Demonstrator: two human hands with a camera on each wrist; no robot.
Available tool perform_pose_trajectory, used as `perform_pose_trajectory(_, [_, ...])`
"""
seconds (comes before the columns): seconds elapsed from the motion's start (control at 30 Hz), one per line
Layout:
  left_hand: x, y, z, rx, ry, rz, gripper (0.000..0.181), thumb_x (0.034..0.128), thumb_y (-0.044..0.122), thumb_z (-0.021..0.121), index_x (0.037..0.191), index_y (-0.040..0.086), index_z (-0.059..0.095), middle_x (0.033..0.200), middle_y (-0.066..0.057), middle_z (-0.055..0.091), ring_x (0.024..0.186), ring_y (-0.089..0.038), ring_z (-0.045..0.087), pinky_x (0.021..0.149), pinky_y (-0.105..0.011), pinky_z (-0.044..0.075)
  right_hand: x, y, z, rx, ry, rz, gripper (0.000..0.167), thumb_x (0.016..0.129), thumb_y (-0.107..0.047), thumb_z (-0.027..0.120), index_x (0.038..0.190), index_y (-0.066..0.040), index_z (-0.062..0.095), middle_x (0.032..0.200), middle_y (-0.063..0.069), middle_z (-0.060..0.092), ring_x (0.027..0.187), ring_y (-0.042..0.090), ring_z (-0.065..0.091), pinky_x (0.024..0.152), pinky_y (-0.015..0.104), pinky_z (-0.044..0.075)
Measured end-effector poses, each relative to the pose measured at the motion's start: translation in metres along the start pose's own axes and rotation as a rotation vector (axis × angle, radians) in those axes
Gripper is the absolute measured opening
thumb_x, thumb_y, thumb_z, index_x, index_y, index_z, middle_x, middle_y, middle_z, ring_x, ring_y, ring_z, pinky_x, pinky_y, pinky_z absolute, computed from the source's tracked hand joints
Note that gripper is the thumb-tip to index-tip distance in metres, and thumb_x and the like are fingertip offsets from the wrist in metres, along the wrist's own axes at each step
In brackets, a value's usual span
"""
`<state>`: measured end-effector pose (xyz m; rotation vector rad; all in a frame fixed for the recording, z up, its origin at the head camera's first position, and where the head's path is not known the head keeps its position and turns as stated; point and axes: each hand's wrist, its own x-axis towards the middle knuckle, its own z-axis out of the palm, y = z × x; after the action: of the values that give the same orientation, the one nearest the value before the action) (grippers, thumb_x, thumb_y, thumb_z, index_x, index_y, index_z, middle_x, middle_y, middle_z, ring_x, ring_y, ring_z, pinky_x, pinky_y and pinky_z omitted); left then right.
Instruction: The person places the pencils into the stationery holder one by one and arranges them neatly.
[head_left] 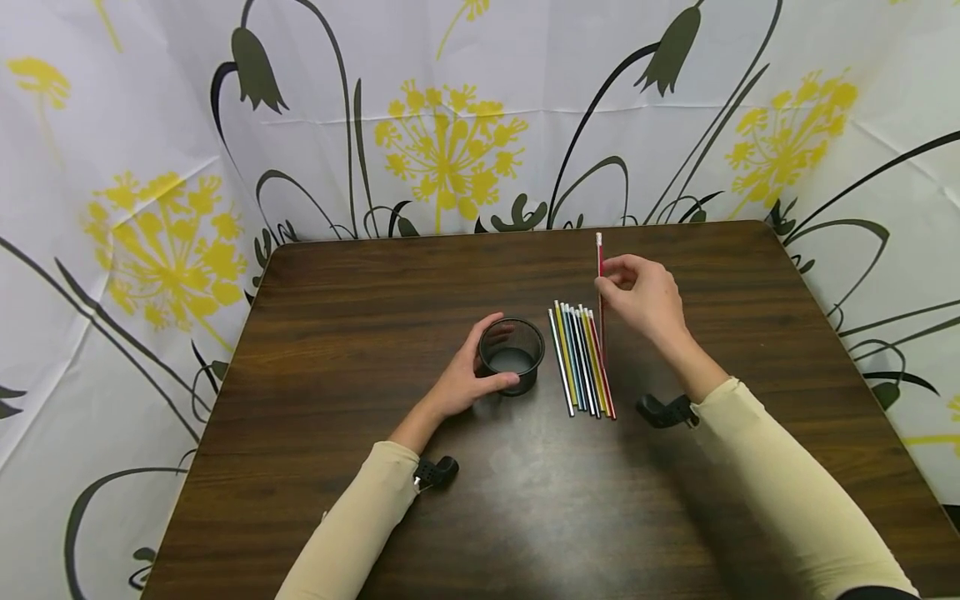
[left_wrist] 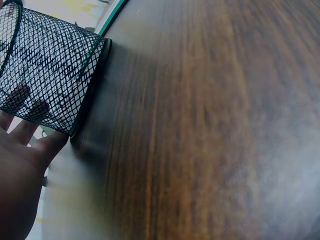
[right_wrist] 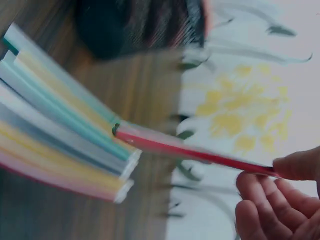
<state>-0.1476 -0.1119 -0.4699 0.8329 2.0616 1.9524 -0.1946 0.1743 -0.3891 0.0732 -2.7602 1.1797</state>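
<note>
I see left hand (head_left: 463, 382) curled round the black mesh cup (head_left: 528, 380), upright on the brown counter (head_left: 337, 350) | right hand (head_left: 647, 302) pinching a red pencil (right_wrist: 210, 157) towards its white-tipped end, beside the row | I see the other pencils (head_left: 581, 358) lying side by side, just right of the cup

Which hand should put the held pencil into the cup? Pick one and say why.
Right, I'd judge: the right hand pinches the pencil near its upper end, leaving the lower end free. The left hand is occupied, holding the cup mouth up.
</note>
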Motion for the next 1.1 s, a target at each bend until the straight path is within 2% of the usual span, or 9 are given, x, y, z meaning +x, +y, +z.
perform_pose_trajectory(0.13, [-0.001, 0.000, 0.000, 0.006, 0.003, -0.004, 0.085, 0.0849, 0.001, 0.075, 0.152, 0.005, 0.022, 0.146, -0.032, 0.035, 0.135, -0.047, 0.031, 0.102, -0.067, 0.029, -0.008, -0.025, 0.002, 0.166, 0.020, -0.096, 0.027, 0.093, -0.018, 0.067, 0.115, -0.003, 0.069, 0.090, 0.009, 0.072, 0.077, 0.022, 0.066, 0.062, 0.026, 0.044])
perform_pose_trajectory(0.23, [-0.001, -0.001, 0.001, 0.002, 0.001, -0.006, 0.085, 0.0854, 0.001, 0.074, 0.152, 0.005, 0.022, 0.146, -0.032, 0.035, 0.136, -0.047, 0.031, 0.102, -0.067, 0.029, -0.015, -0.041, 0.009, 0.267, 0.023, -0.142, 0.023, 0.092, -0.015, 0.069, 0.112, -0.004, 0.070, 0.092, 0.008, 0.072, 0.074, 0.019, 0.066, 0.059, 0.022, 0.044])
perform_pose_trajectory(0.43, [-0.002, -0.002, 0.001, -0.021, -0.008, -0.013, 0.085, 0.0857, 0.000, 0.074, 0.153, 0.006, 0.022, 0.146, -0.032, 0.034, 0.135, -0.049, 0.031, 0.103, -0.066, 0.029, -0.027, -0.056, 0.022, 0.362, 0.029, -0.255, 0.017, 0.090, -0.014, 0.072, 0.105, -0.006, 0.070, 0.091, 0.004, 0.071, 0.074, 0.014, 0.065, 0.067, 0.024, 0.050])
perform_pose_trajectory(0.63, [-0.001, -0.002, 0.000, -0.015, -0.006, -0.021, 0.084, 0.0861, -0.001, 0.072, 0.153, 0.006, 0.022, 0.146, -0.033, 0.034, 0.134, -0.050, 0.031, 0.103, -0.066, 0.029, -0.033, -0.058, 0.034, 0.331, -0.035, -0.312, 0.014, 0.090, -0.012, 0.072, 0.103, -0.009, 0.069, 0.090, 0.000, 0.070, 0.071, 0.012, 0.066, 0.063, 0.029, 0.051])
perform_pose_trajectory(0.83, [-0.002, 0.002, -0.001, 0.017, 0.003, -0.079, 0.084, 0.0871, 0.003, 0.072, 0.153, 0.009, 0.022, 0.146, -0.026, 0.038, 0.132, -0.047, 0.036, 0.105, -0.063, 0.030, -0.043, -0.053, 0.052, 0.250, -0.143, -0.339, 0.014, 0.089, -0.013, 0.072, 0.102, -0.008, 0.069, 0.092, -0.002, 0.070, 0.073, 0.010, 0.067, 0.062, 0.032, 0.051])
perform_pose_trajectory(0.97, [-0.002, 0.003, -0.001, 0.029, 0.006, -0.098, 0.085, 0.0873, 0.004, 0.073, 0.154, 0.010, 0.021, 0.146, -0.023, 0.039, 0.132, -0.046, 0.038, 0.105, -0.062, 0.030, -0.047, -0.050, 0.061, 0.217, -0.183, -0.350, 0.014, 0.089, -0.013, 0.072, 0.101, -0.007, 0.070, 0.092, -0.002, 0.070, 0.072, 0.009, 0.067, 0.063, 0.032, 0.052])
perform_pose_trajectory(1.1, [-0.002, 0.003, -0.001, 0.024, 0.005, -0.102, 0.085, 0.0876, 0.005, 0.073, 0.154, 0.008, 0.020, 0.146, -0.025, 0.038, 0.132, -0.047, 0.037, 0.106, -0.062, 0.029, -0.048, -0.048, 0.068, 0.176, -0.211, -0.332, 0.013, 0.088, -0.014, 0.073, 0.099, -0.008, 0.070, 0.090, -0.001, 0.070, 0.071, 0.010, 0.066, 0.065, 0.032, 0.052])
